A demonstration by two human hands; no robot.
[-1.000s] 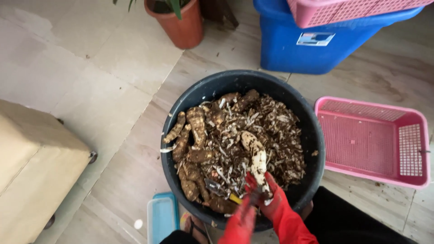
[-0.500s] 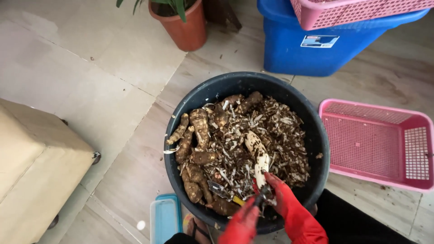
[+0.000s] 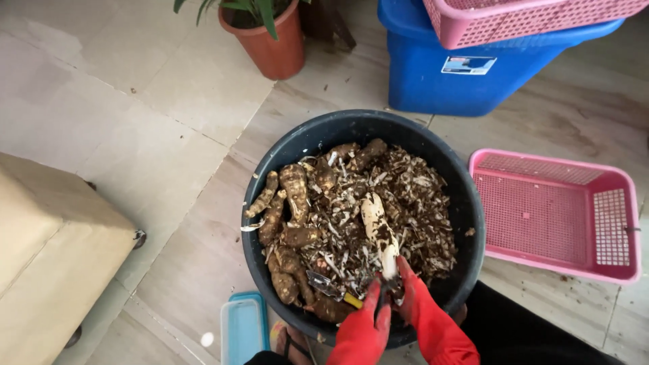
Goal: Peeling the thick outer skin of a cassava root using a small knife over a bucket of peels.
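Peeled root, 1, held over black tub of roots and peelings.
Head view: left hand (image 3: 364,331) and right hand (image 3: 426,318), both red-gloved, closed on the near end of the root (image 3: 378,230), which points away over the tub (image 3: 466,203). Pink baskets: 2 (image 3: 561,216). Blue bin: 1 (image 3: 466,67). Plant pot: 1 (image 3: 270,40).

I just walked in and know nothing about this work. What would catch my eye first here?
The big dark tub in the middle, heaped with brown roots and peelings. At its near rim, two hands in red gloves, left hand and right hand, grip a pale, partly peeled root. A pink basket sits on the floor to the right.
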